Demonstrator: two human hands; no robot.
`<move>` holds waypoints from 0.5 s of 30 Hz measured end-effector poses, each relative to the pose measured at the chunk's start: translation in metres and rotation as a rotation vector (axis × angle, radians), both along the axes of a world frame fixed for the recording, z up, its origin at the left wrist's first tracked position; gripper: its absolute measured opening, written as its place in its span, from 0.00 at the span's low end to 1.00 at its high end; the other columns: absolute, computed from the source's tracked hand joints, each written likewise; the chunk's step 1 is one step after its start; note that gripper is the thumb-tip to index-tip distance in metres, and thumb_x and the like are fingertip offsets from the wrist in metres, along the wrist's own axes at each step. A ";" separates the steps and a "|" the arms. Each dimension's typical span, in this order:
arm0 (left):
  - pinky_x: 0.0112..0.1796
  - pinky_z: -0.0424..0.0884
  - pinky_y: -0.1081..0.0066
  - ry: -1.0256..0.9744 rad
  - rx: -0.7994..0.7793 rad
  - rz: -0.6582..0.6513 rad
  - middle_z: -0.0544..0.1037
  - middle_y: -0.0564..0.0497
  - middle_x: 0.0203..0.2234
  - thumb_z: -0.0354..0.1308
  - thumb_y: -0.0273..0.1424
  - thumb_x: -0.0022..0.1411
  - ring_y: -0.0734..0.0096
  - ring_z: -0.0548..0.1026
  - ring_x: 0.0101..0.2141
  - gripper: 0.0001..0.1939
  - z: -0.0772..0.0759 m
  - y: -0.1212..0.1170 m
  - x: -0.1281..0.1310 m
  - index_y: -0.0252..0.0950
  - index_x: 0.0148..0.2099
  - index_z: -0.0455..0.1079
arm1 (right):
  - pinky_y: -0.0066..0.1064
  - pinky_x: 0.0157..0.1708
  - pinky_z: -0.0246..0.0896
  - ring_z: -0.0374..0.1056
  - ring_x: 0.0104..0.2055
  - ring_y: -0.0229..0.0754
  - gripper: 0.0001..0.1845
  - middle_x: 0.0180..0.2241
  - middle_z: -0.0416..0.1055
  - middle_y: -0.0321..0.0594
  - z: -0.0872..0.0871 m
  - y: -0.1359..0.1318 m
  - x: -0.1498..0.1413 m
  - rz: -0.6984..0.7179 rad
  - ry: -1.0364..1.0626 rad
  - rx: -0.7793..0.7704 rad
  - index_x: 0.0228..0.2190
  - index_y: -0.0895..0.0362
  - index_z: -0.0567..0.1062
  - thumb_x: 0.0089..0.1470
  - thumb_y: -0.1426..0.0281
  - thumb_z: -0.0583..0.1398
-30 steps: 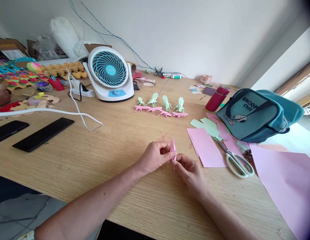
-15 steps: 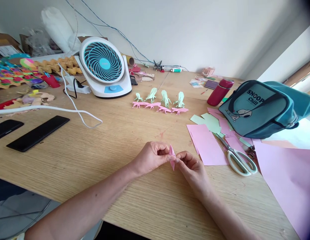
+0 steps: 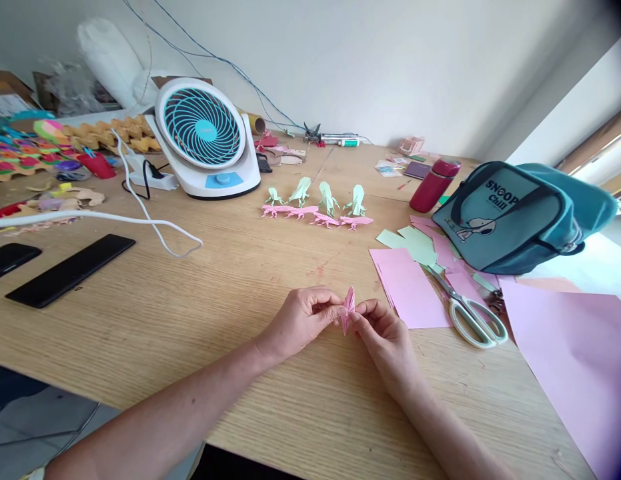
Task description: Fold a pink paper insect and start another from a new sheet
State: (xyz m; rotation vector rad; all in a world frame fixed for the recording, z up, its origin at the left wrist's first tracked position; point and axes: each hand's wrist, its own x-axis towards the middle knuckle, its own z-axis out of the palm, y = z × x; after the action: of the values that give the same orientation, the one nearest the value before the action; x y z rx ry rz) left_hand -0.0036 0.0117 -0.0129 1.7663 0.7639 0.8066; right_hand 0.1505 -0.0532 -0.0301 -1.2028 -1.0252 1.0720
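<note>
A narrow, folded piece of pink paper (image 3: 349, 308) stands upright between my two hands, just above the wooden table (image 3: 200, 333). My left hand (image 3: 304, 319) pinches its left side with thumb and forefinger. On the other side, my right hand (image 3: 385, 331) grips the paper's right edge between thumb and forefinger. Beyond the hands, several pink folded paper figures (image 3: 317, 215) stand in a row, with several pale green folded figures (image 3: 327, 197) behind them. To the right lie pink paper sheets (image 3: 410, 287) and scissors (image 3: 470, 310) with white handles.
A white fan (image 3: 205, 130) stands at the back left, its white cable (image 3: 163, 233) looping onto the table. Two black flat objects (image 3: 70, 270) lie at the left. A red bottle (image 3: 435, 185) and a teal bag (image 3: 510, 220) stand at the right, near a large pink sheet (image 3: 565, 353).
The folded pink paper has turned slightly, showing more of its creased face. Both hands keep their pinch on it. The whole view has shifted a little.
</note>
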 end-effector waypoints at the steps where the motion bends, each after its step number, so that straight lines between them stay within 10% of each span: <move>1: 0.33 0.66 0.75 0.018 0.034 -0.004 0.75 0.52 0.27 0.58 0.33 0.65 0.75 0.71 0.28 0.11 0.001 0.000 0.000 0.34 0.31 0.75 | 0.29 0.27 0.61 0.62 0.25 0.36 0.15 0.25 0.69 0.36 0.000 0.000 0.000 0.001 0.000 0.009 0.28 0.54 0.71 0.50 0.57 0.66; 15: 0.29 0.58 0.74 0.124 0.364 -0.003 0.60 0.56 0.23 0.51 0.27 0.68 0.77 0.61 0.26 0.15 0.000 -0.010 0.003 0.35 0.26 0.58 | 0.30 0.30 0.57 0.60 0.29 0.38 0.11 0.25 0.65 0.35 -0.002 -0.005 0.000 0.055 -0.132 0.070 0.26 0.54 0.70 0.56 0.61 0.61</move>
State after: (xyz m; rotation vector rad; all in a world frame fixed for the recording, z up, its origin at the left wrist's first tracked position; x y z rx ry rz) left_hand -0.0006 0.0022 -0.0127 2.1578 0.7274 0.8823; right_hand 0.1503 -0.0578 -0.0323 -1.2072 -1.1945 1.0012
